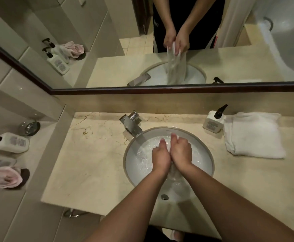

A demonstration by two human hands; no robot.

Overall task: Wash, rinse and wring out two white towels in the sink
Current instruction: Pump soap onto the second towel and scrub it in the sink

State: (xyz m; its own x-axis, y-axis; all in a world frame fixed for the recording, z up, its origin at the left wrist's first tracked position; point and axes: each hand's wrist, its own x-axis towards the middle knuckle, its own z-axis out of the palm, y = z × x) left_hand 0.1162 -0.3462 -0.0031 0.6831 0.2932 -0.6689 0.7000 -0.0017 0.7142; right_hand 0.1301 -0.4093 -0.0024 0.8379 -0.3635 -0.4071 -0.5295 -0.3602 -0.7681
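Wet towel: a soaked white cloth towel [175,175] hangs from both hands into the round white basin sink [207,147], set in the middle of the surface.
Left hand [160,157]: fingers curled tight round the towel's top.
Right hand [181,152]: pressed against the left, fingers gripping the same bunched cloth.
Second towel: a dry folded white terry towel [254,135] lies at the back right corner of the beige marble surface [90,163].
Bottle: a white pump soap bottle [213,121] touches that towel's left edge.
Tap: a square chrome faucet [131,124] stands at the sink's back left rim.
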